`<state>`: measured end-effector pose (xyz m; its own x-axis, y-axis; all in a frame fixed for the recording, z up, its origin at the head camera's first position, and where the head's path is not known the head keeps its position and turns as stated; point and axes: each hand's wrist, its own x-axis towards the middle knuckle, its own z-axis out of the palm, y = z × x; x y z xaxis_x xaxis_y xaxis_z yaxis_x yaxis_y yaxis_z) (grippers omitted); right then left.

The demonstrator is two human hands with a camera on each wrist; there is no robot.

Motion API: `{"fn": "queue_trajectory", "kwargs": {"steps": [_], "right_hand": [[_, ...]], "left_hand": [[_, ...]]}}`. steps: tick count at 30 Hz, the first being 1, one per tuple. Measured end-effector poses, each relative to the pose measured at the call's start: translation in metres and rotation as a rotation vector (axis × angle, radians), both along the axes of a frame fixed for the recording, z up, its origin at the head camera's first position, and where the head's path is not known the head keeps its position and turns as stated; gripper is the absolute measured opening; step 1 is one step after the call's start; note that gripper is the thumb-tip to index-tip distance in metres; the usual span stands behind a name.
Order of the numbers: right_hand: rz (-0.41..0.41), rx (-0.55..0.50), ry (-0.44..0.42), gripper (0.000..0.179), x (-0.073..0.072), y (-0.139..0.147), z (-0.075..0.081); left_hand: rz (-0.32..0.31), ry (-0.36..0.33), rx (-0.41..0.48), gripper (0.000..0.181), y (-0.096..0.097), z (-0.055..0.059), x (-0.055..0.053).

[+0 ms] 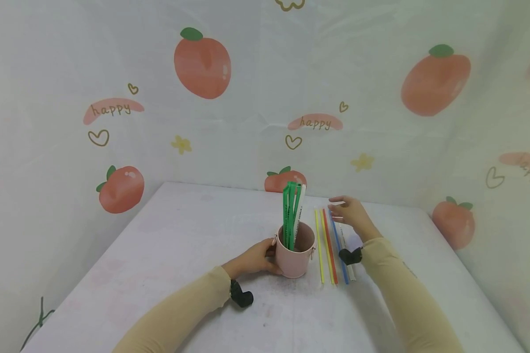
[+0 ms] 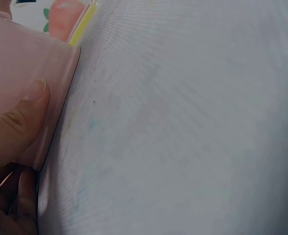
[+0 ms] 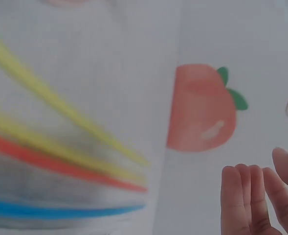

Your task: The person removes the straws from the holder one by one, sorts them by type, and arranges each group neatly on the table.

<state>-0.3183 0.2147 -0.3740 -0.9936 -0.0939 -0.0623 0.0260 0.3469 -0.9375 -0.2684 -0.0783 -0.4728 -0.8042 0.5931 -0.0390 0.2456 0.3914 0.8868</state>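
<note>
The left hand [image 1: 255,258] grips the pink pail [image 1: 293,264]; the right hand [image 1: 351,214], fingers extended, empty, hovers near a likely light blue straw [image 1: 336,236], pinchable mid-length.

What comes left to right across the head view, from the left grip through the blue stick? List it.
Left grip, pink bucket, first yellow stick, second yellow stick, red stick, blue stick.
</note>
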Motion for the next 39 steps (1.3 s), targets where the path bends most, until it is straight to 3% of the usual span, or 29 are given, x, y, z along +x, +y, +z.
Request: {"fn": "queue_trajectory", "kwargs": {"steps": [7,12,28,39], "right_hand": [[0.035,-0.060,0.087,0.044,0.011,-0.015,0.017],[0.094,-0.142,0.148,0.044,0.017,-0.022,0.020],[0.154,-0.147,0.226,0.047,0.028,-0.046,0.005],[0.145,-0.109,0.255,0.043,0.037,-0.062,-0.006]], "left_hand": [[-0.009,0.012,0.002,0.087,0.000,-0.001,-0.002],[-0.003,0.013,0.000,0.087,0.000,-0.001,-0.003],[-0.013,0.025,0.006,0.086,0.000,0.000,-0.002],[-0.013,0.023,0.020,0.086,0.000,0.001,0.000]]}}
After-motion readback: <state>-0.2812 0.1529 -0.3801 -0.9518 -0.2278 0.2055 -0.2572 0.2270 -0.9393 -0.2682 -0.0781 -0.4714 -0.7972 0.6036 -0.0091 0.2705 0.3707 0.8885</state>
